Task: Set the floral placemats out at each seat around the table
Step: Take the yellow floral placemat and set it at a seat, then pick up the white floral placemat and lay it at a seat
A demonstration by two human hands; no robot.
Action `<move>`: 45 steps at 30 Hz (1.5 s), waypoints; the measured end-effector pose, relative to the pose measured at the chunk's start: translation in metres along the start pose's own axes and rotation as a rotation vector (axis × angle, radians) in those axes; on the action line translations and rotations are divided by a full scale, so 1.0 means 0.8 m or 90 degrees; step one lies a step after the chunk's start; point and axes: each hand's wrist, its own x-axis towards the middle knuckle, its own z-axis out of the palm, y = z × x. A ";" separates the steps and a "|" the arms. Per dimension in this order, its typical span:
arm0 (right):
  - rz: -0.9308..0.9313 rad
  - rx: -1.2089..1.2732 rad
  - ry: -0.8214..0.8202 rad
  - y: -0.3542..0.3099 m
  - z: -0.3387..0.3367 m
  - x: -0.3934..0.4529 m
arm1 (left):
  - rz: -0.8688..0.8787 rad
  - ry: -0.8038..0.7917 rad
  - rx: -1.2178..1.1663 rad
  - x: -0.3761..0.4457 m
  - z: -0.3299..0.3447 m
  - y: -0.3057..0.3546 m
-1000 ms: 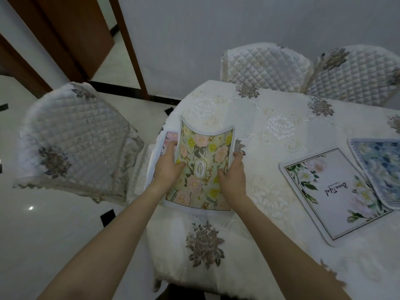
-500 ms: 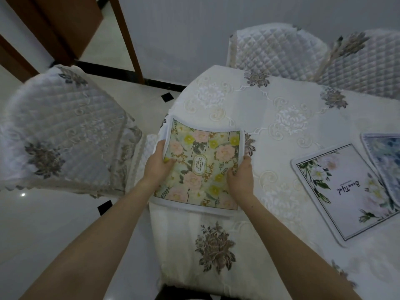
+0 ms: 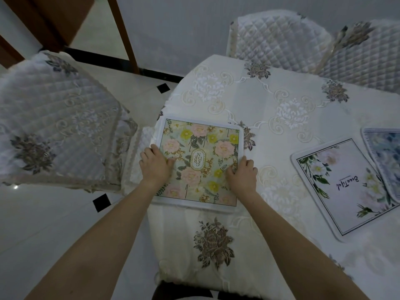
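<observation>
A green floral placemat with pink and yellow flowers lies flat at the left end of the table, which is covered with a white embroidered cloth. My left hand grips its left edge and my right hand grips its right edge, fingers on top of the mat. To the right lie a white floral placemat with script lettering and, overlapping its far corner, a blue floral placemat cut off by the frame edge.
A quilted white chair stands at the left, close to the table's end. Two more quilted chairs line the far side against the wall. A brown door frame rises at the back left.
The green placemat was bent up in my hands a second ago; it has come down and now lies flat on the cloth. Both hands stay on its side edges.
</observation>
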 end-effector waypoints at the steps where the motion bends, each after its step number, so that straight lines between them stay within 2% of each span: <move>1: -0.002 0.008 -0.009 0.001 -0.001 0.000 | -0.001 -0.004 0.000 0.001 -0.002 0.001; 5: -0.002 0.014 -0.039 0.001 -0.014 -0.003 | 0.007 0.014 -0.041 -0.004 -0.010 0.012; 9: -0.037 0.036 0.014 0.001 -0.030 -0.015 | 0.090 0.058 -0.097 -0.017 -0.019 0.041; 16: -0.070 0.097 0.106 0.037 -0.060 -0.049 | 0.232 -0.024 -0.290 -0.063 -0.021 0.123; 21: -0.028 0.116 0.182 0.090 -0.087 -0.078 | 0.353 -0.078 -0.304 -0.100 -0.008 0.188; 29: 0.089 0.135 0.248 0.203 -0.125 -0.111 | 0.480 -0.164 -0.301 -0.156 0.040 0.290; 37: 0.172 0.170 0.239 0.310 -0.152 -0.107 | 0.496 -0.221 -0.271 -0.194 0.094 0.389; 45: 0.237 0.200 0.235 0.386 -0.168 -0.070 | 0.493 -0.254 -0.209 -0.184 0.136 0.478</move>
